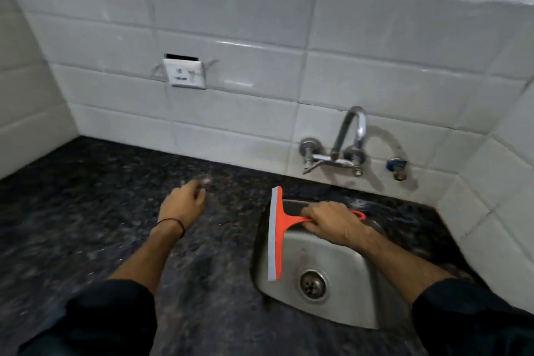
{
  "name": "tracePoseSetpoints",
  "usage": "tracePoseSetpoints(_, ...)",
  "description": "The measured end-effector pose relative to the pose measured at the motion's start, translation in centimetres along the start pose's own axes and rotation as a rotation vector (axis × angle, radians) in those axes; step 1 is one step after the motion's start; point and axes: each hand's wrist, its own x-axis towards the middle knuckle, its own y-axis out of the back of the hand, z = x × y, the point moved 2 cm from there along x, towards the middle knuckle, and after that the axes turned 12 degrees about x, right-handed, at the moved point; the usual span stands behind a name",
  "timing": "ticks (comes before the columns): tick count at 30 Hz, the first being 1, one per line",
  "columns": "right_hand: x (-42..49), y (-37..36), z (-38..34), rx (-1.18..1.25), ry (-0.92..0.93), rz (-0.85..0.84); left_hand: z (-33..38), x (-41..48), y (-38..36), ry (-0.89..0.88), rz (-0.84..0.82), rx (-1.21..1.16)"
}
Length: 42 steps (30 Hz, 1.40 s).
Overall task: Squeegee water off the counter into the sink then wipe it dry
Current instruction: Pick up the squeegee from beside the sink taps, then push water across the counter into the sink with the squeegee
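Note:
My right hand (332, 222) grips the handle of an orange squeegee (278, 228). Its grey blade runs front to back along the left rim of the steel sink (341, 257). The handle reaches right over the basin. My left hand (182, 205) hovers over the dark speckled counter (86, 211), left of the sink, with fingers loosely curled and nothing in them; it is blurred. A black band circles that wrist. Wet patches shimmer faintly on the counter near the left hand.
A chrome tap (346, 147) juts from the white tiled wall (245, 66) behind the sink, with a small valve (398, 167) to its right. A white wall socket (185, 74) sits above the counter. Tiled walls close off both sides.

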Motion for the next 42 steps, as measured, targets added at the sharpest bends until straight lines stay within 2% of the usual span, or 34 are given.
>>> tracePoseSetpoints(5, 7.2, -1.1, -9.2, 0.043, 0.103, 0.006, -13.4, -3.3, 3.8, 0.219, 0.017, 0.0)
tracePoseSetpoints(12, 17.6, -1.5, -22.5, 0.101, 0.203, 0.022, -26.3, -7.3, 7.6, 0.393, 0.01, 0.015)
tracePoseSetpoints(18, 25.1, -1.2, -31.2, 0.169, 0.229, -0.014, -33.0, -6.7, 9.2, 0.483, 0.012, 0.0)
tracePoseSetpoints(25, 36.2, -1.9, -37.3, 0.169, 0.251, -0.08, -37.6, -1.0, 7.8, 0.547, -0.004, 0.027)
tracePoseSetpoints(28, 41.9, -2.5, -39.2, 0.181, 0.281, -0.073, -39.7, 2.2, 6.9, 0.548, -0.062, 0.072)
tracePoseSetpoints(31, 47.7, -3.6, -40.6, 0.172, 0.302, -0.097, -41.8, 5.6, 6.1, 0.54, -0.195, 0.154)
tracePoseSetpoints(35, 55.3, -5.8, -41.8, 0.142, 0.339, -0.067, -44.6, 10.2, 4.9, 0.605, -0.288, 0.182)
tracePoseSetpoints(42, 64.5, -7.8, -44.0, 0.057, 0.403, -0.033, -47.4, 14.5, 3.0, 0.501, -0.536, 0.365)
